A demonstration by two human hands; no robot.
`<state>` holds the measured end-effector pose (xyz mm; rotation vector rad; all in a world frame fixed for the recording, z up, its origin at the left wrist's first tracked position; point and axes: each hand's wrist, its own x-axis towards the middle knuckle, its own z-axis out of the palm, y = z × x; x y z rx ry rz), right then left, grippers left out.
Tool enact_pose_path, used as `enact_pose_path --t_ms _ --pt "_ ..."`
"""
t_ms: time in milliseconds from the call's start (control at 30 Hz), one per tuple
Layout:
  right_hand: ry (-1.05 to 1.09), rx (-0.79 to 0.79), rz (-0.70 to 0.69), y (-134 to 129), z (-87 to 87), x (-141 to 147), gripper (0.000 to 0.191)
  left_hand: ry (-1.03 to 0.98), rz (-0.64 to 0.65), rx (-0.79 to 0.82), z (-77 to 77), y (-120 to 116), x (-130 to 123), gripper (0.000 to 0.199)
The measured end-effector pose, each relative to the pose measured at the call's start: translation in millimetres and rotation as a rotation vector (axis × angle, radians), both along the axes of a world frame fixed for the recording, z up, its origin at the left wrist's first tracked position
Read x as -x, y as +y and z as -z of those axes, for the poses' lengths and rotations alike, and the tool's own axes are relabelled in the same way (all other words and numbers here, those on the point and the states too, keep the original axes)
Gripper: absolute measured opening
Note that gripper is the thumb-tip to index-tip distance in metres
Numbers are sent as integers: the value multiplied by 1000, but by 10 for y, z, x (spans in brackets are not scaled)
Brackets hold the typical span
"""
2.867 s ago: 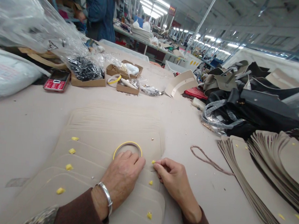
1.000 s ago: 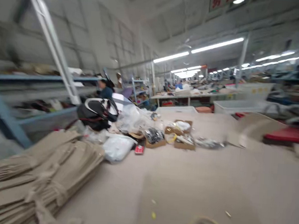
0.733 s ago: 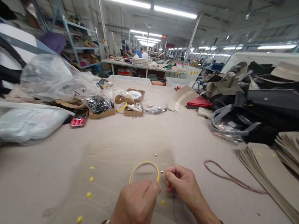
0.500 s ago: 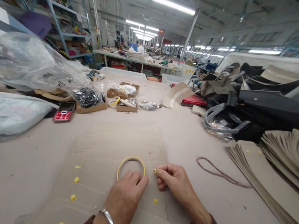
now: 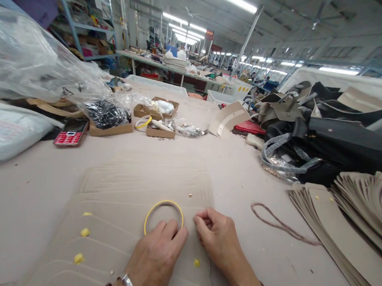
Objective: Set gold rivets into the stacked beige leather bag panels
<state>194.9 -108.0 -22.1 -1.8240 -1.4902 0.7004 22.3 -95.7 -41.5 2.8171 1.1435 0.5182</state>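
Note:
Layered beige panels (image 5: pixel 113 203) lie in front of me, with small yellow tape pieces (image 5: pixel 85 232) stuck along their left part and another yellow piece (image 5: pixel 196 263) at the right. My left hand (image 5: pixel 157 252) is closed on the near edge of a yellow tape roll (image 5: pixel 148 214), which rests on the panels. A metal bracelet is on that wrist. Beside the roll, my right hand (image 5: pixel 215 235) is pinched at the panels' right edge; anything between its fingertips is too small to make out. A small metal stud (image 5: pixel 190 195) sits beyond the hands.
A brown cord loop (image 5: pixel 283 225) and stacked beige strips (image 5: pixel 345 234) lie to the right. Black bags (image 5: pixel 343 137) are piled behind them. Small cardboard boxes (image 5: pixel 160 133) stand at the back, with a red phone (image 5: pixel 71 132) and plastic bags (image 5: pixel 35 60) on the left.
The small yellow-and-metal bit that showed at my right fingertips is no longer visible. My left hand and the tape roll have shifted slightly left in view. The camera view has moved a little.

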Motion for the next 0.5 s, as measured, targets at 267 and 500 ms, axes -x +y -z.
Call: enact_pose_path --t_ms 267,500 --pt "177 101 21 -128 129 -128 21 -8 16 1 95 18 65 25" --pt "-141 -190 -75 -115 169 -51 21 -14 18 -37 57 10 59 25"
